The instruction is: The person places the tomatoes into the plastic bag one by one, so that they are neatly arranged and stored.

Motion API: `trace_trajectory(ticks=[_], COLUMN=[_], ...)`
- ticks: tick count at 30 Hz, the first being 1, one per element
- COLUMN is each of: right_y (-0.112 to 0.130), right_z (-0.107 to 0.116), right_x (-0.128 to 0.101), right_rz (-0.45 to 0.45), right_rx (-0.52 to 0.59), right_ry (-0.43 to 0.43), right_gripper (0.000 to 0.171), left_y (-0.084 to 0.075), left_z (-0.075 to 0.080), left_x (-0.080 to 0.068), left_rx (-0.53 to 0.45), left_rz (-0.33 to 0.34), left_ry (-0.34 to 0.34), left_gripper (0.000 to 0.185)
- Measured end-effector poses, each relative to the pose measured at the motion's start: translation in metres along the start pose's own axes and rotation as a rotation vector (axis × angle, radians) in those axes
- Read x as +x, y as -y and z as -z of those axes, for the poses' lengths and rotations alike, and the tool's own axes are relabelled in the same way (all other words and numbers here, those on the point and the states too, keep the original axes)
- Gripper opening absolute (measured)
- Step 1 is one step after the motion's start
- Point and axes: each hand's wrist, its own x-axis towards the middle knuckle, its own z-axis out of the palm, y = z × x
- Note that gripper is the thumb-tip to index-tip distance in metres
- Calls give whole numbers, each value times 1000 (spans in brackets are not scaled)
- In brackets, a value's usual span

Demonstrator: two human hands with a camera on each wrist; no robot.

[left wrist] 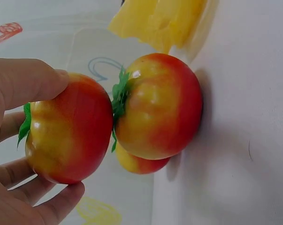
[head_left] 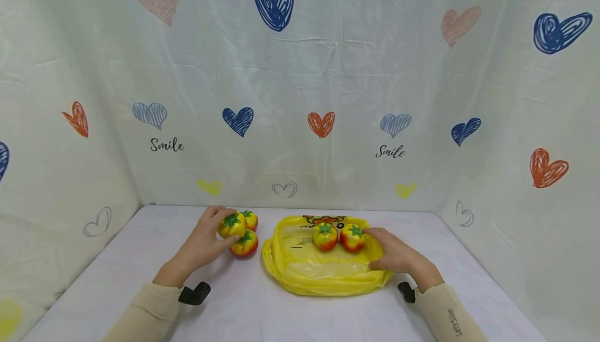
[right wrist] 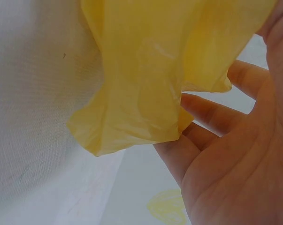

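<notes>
My left hand (head_left: pixel 211 235) holds an artificial tomato (head_left: pixel 233 226), yellow and red with a green leafy top, between thumb and fingers. In the left wrist view the held tomato (left wrist: pixel 73 133) is above the table, against or very near another tomato (left wrist: pixel 160 108). Two tomatoes sit beside this hand: a front one (head_left: pixel 245 245) and a back one (head_left: pixel 251 220), partly hidden. A yellow plastic bag (head_left: pixel 323 274) lies flat, with two more tomatoes (head_left: pixel 325 237) on or in it. My right hand (head_left: pixel 394 252) is at the bag's right edge, its fingers loosely spread behind the yellow plastic (right wrist: pixel 141 93).
A white-covered table (head_left: pixel 262 316) carries everything. Behind it and at both sides hangs a pale curtain (head_left: pixel 300 170) printed with hearts and "Smile". Black straps with cameras (head_left: pixel 196 294) sit on both wrists, over beige sleeves (head_left: pixel 147 311).
</notes>
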Motion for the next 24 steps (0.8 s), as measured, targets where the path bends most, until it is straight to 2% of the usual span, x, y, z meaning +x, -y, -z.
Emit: trace_trajectory(ticks=[17,24], right_y=[-1,0], right_z=[-1,0], right_x=[0,1], right_rz=[3,13], right_rx=[-2,-3], right_ry=[-4,-3], right_gripper=[80,80], left_y=[-7,-13], left_z=[-9,-12], left_x=[-1,-1], left_rx=[12,0], left_rz=[-65,-48], left_ry=[-9,8], left_gripper=[53,53])
